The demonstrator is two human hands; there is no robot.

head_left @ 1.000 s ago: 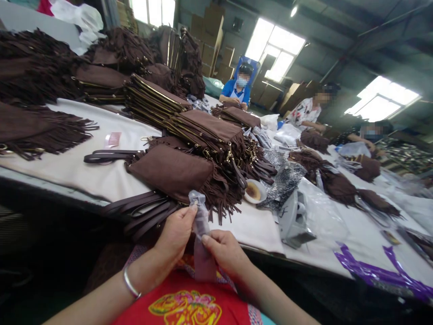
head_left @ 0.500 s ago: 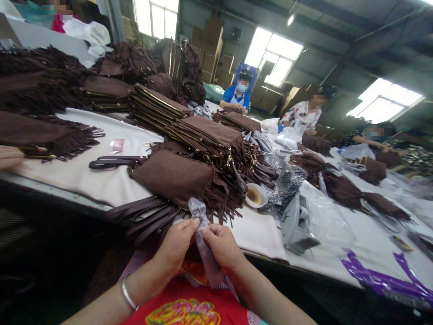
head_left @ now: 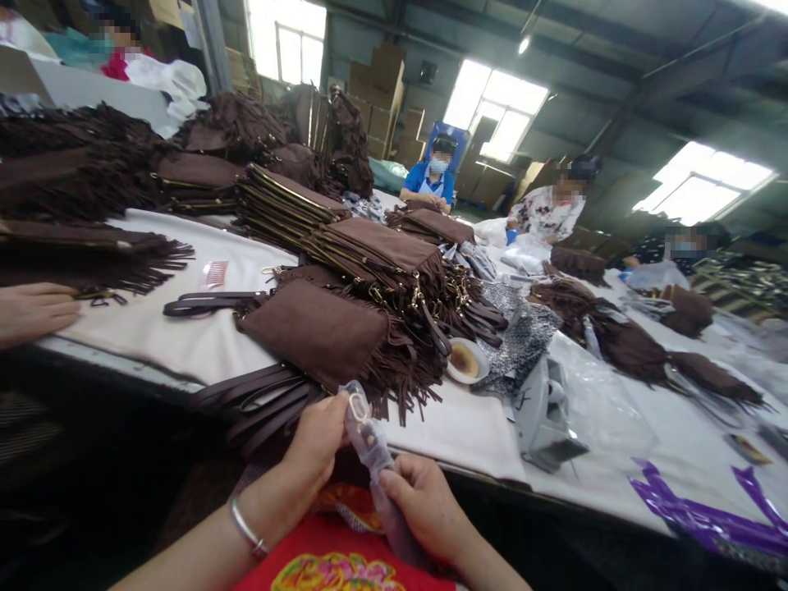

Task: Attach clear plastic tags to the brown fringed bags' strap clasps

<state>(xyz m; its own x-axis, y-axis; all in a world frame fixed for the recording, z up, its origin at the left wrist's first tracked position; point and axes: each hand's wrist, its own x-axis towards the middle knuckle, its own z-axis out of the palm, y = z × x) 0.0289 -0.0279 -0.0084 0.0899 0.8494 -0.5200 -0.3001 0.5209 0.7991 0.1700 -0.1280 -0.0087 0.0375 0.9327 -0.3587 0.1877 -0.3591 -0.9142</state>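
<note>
Table [head_left: 474,431] holds unwrapped straps [head_left: 252,382]; my left hand [head_left: 318,435] and right hand [head_left: 428,501] pinch one strap [head_left: 372,445], seemingly sleeved in plastic.

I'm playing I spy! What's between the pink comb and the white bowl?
In the head view, a dark strap and a brown fringed bag lie between the pink comb and the white bowl.

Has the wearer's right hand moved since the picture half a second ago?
Yes: the right hand has moved down in view, away from the white bowl.
</note>
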